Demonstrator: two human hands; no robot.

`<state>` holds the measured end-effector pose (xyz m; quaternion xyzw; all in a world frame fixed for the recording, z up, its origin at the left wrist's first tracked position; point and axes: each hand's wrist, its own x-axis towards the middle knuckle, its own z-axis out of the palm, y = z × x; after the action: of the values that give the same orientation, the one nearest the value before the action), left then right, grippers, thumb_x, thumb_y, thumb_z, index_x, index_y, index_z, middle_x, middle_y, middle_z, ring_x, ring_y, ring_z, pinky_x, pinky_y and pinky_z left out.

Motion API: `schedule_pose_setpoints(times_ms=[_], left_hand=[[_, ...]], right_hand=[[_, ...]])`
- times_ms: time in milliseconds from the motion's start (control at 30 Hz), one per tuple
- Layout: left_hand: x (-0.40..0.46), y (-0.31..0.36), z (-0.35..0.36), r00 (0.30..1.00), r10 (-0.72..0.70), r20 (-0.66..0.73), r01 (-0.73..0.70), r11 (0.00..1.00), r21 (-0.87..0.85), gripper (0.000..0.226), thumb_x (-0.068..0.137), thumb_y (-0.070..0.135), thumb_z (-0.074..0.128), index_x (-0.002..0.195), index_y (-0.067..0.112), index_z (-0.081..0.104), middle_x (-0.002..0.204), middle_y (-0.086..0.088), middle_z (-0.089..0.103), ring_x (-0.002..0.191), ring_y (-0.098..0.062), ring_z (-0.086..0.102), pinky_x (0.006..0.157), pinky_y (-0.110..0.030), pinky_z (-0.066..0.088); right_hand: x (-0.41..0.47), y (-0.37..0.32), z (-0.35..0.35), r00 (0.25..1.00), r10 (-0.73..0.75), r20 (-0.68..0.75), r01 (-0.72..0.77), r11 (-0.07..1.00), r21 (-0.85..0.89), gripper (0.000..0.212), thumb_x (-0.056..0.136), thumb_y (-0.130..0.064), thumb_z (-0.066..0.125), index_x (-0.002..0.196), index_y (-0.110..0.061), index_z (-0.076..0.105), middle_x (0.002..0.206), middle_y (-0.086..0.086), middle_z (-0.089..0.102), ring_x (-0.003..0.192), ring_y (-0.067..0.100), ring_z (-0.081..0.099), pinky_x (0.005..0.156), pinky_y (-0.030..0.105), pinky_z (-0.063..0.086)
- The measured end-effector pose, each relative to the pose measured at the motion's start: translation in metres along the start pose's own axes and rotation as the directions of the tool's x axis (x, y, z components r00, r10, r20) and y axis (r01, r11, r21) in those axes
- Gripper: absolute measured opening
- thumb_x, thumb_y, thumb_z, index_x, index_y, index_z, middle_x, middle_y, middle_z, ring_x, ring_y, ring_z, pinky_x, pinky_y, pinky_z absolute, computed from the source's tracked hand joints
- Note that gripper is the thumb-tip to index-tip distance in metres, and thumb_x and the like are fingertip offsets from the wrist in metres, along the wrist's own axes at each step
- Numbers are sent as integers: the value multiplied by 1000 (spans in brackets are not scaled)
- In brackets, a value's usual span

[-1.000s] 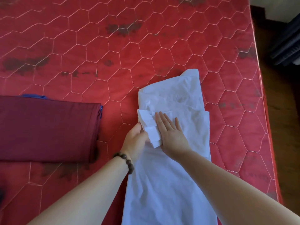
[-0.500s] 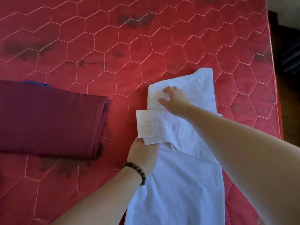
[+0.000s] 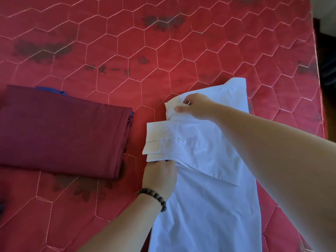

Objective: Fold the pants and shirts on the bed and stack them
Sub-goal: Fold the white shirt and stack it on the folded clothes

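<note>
Nearest the camera, the long tail of the white shirt [image 3: 209,206] runs down the red quilted bed [image 3: 163,51] toward the person, already narrowed into a strip with its sides turned in. At the strip's left edge the left hand [image 3: 160,176], with a bead bracelet [image 3: 154,196] on its wrist, has its fingers tucked under the stacked cuffs [image 3: 156,142] that jut out to the left; it seems to be gripping the layers there, probably to keep them from sliding. Farther up, the right hand [image 3: 195,106] pinches a bunched fold of cloth near the collar end between thumb and fingers, apparently to square that corner or lift it for the next fold. To the left, well apart from the shirt, lies a folded maroon garment [image 3: 61,131] with a sliver of blue cloth [image 3: 51,90] showing beneath it, likely the start of the stack. The shirt is not yet fully folded.
</note>
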<state>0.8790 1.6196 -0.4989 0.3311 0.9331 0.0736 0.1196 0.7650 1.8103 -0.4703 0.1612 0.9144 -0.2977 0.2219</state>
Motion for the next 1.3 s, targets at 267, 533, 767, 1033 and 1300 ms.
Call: schedule_pose_setpoints(times_ms=[267,533,767,1033,1300], left_hand=[[0,-10,9,998,-55,19,53,997,60,35,43,8,84,45,22,52,42,2,49,39,-18,49,41,-22,36],[-32,-21,2,945,-13,-327,-40,987,-155,23,80,19,51,99,17,64,99,-1,57,89,-24,54,76,-39,44],[-15,-32,-16,954,-4,-299,-14,998,-57,58,69,3,64,125,14,58,135,-9,51,130,-30,43,105,-52,33],[6,-49,-22,986,52,-160,-60,997,-43,48,79,-6,66,126,7,62,135,-9,58,132,-27,47,111,-43,36],[13,-31,-27,958,157,-239,-193,972,-137,35,71,-2,78,105,2,73,117,-15,68,115,-32,61,96,-52,49]], right_hand=[[-4,4,17,982,-59,-181,77,993,94,13,84,-29,70,91,-20,64,80,-4,54,73,14,49,59,25,40],[-58,81,-8,991,-126,-53,110,966,-236,35,81,-33,75,111,-22,63,99,-7,50,104,21,49,86,34,40],[-54,89,-8,994,-79,-72,48,933,-356,50,78,-42,75,119,-26,53,110,-7,50,111,20,41,85,34,29],[-44,92,-10,997,45,-58,-65,913,-404,39,75,-52,73,91,-29,45,85,-6,42,94,20,38,79,35,25],[-59,94,-39,994,65,82,-52,988,-149,17,82,-40,73,82,-29,60,78,-4,54,82,20,50,68,27,43]])
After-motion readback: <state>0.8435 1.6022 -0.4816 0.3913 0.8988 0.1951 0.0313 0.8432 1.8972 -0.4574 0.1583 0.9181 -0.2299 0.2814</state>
